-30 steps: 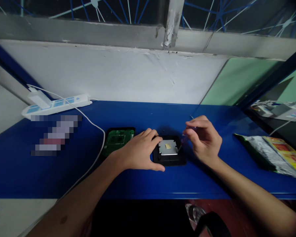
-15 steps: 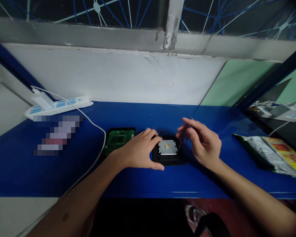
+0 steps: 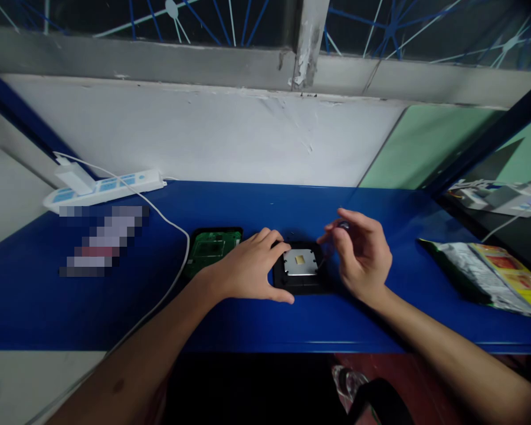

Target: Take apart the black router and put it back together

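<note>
1. Green, square-cornered circuit board point(image 3: 215, 244) in a black tray lies on the blue surface point(image 3: 265, 330), left of the left hand point(image 3: 250, 268).
2. The left hand's fingers spread wide from its thumb at the left side of a black, rounded-square casing point(image 3: 303, 287); index finger meets its upper-left corner.
3. Silver metal plate point(image 3: 307, 268) sits inside, between both hands.
4. The right hand point(image 3: 365, 260) pinches a slim translucent tool point(image 3: 331, 245).

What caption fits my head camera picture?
Left hand on a black case, right hand holding a slim tool near its metal plate.
</note>
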`<action>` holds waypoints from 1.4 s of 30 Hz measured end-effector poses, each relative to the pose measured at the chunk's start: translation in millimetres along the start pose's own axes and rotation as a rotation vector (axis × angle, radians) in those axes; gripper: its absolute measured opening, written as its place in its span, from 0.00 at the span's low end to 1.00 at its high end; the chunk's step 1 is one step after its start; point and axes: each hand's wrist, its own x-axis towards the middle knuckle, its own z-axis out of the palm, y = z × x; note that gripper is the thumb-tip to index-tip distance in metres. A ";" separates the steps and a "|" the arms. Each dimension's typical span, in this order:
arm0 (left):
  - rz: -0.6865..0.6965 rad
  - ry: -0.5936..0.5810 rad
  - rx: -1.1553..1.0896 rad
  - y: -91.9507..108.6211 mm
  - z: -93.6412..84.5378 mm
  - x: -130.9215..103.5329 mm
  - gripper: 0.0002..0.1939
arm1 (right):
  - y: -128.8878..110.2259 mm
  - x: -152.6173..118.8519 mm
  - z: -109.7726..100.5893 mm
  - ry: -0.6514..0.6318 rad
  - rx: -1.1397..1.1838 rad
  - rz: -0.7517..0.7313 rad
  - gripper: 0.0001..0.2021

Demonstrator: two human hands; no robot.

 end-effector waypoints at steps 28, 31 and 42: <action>0.001 -0.035 -0.039 -0.5 -0.7 0.4 0.45 | 2.4 9.2 -8.4 0.017 -0.108 -0.107 0.16; -0.009 -0.040 -0.042 0.0 -1.4 0.1 0.46 | 0.0 6.5 -7.9 -0.014 -0.039 -0.023 0.15; 0.000 -0.031 -0.022 -0.4 -0.1 0.2 0.46 | 7.7 10.4 -12.1 -0.037 -0.161 -0.197 0.11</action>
